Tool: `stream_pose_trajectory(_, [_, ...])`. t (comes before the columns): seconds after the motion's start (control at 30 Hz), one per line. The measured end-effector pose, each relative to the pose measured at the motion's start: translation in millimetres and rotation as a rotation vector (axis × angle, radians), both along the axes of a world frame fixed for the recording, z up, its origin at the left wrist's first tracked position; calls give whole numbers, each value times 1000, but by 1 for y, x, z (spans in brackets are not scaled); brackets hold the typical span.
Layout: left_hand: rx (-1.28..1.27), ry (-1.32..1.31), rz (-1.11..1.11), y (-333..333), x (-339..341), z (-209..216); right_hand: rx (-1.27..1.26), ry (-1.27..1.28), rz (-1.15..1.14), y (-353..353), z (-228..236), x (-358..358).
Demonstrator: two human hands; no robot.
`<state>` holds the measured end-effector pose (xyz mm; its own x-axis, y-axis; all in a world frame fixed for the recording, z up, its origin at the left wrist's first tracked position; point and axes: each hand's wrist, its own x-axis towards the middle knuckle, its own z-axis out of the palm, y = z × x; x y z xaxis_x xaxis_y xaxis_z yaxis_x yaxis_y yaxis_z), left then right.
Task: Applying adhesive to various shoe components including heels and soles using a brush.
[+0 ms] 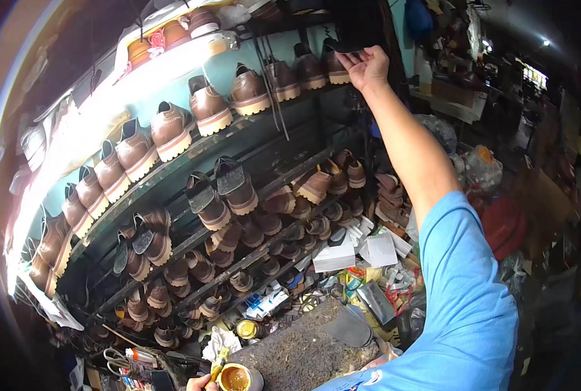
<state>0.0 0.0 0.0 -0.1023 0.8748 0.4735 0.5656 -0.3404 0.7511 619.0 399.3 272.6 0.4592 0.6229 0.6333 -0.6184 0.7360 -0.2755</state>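
Note:
My right arm stretches up to the far end of the upper shelf. My right hand [370,69] holds a thin black insole [350,47] between thumb and fingers, beside the opening of a brown shoe [333,64] with a pale, chunky sole. At the lower edge, only part of my left hand [202,383] shows, closed on a glue-smeared yellow brush [219,362]. Right beside it is a round pot [236,378] of amber glue. Black insoles stick out of some shoes on the rack's middle level, such as this brown shoe [236,186].
Several brown shoes [211,111] line the upper shelf [134,189] under a bright lamp. A crusted work surface [290,355] bears a dark insole-shaped piece [349,328]. Near it are an open yellow tin [247,329], white boxes [335,257] and clutter. A red round object [503,226] lies at right.

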Motion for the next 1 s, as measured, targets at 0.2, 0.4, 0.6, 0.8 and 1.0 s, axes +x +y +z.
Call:
stream_pose_trajectory(0.2, [-65, -63, 182, 4, 23, 17, -152, 129, -94, 39, 10, -1])
stream_pose_trajectory(0.4, [-99, -53, 178, 6, 17, 11, -279, 303, -245, 48, 18, -2])
stream_pose_trajectory(0.6, [-59, 44, 138, 8, 9, 3, -413, 315, -520, 51, 25, -3])
stream_pose_trajectory(0.8, [-149, -171, 211, 4, 12, -1, -555, 360, -514, 49, 35, 0])
stream_pose_trajectory(1.0, [-1, -86, 204, 6, 0, -5, -476, 18, -83, 77, 4, 107])
